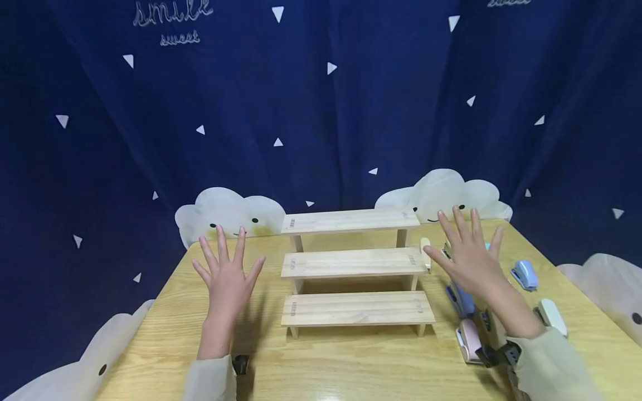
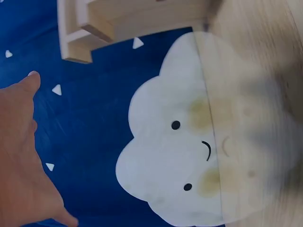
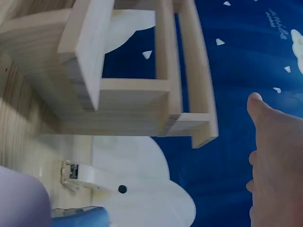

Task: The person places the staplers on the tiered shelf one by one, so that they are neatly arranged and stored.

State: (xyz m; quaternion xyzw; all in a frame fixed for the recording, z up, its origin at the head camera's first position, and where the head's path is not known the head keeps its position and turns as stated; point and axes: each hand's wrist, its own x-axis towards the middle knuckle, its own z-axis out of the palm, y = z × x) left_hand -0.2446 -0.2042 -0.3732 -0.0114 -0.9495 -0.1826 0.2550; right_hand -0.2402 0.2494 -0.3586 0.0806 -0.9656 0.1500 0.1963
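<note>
While left grip (image 1: 227, 283) splays wide, right grip (image 1: 470, 260) matches — wooden shelves (image 1: 353, 263) between.

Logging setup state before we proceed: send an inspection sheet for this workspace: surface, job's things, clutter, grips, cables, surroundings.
Surface: light wood-grain table, with shadows near the hands.
Job's things: three-tier wooden riser, upright; to its right, pink stapler, white stapler, light-blue stapler, darker blue stapler and cream stapler.
Clutter: nothing seen for certain; some items by the right arm are partly hidden.
Grips: left hand and right hand raised, fingers spread, holding nothing.
Cables: nothing seen.
Surroundings: navy curtain with white triangles and cloud figures.
</note>
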